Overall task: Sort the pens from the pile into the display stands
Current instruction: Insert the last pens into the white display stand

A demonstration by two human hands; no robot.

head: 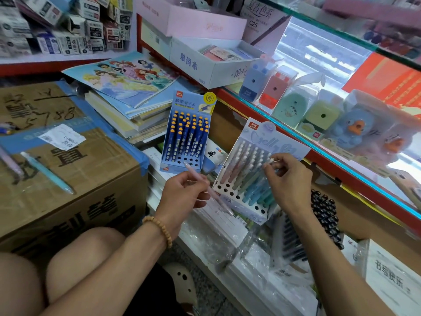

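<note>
My left hand [185,190] grips a pale pink pen [214,195] slanting from upper left to lower right. My right hand [288,179] pinches the top of a pen [270,161] standing in the white pastel display stand [230,188], which holds several pink, green and blue pens and has free holes along its front. Behind it stands a blue display stand [169,166] filled with several blue, orange-tipped pens [186,137]. A light blue pen [46,172] and a purple pen [9,161] lie on the cardboard box [68,197] at the left.
Stacked books and a princess poster [127,80] lie behind the box. A glass counter [341,124] with pencil sharpeners runs along the right. A black pen rack [325,220] and plastic-wrapped packs [262,265] sit below my right hand. My knees are at the bottom left.
</note>
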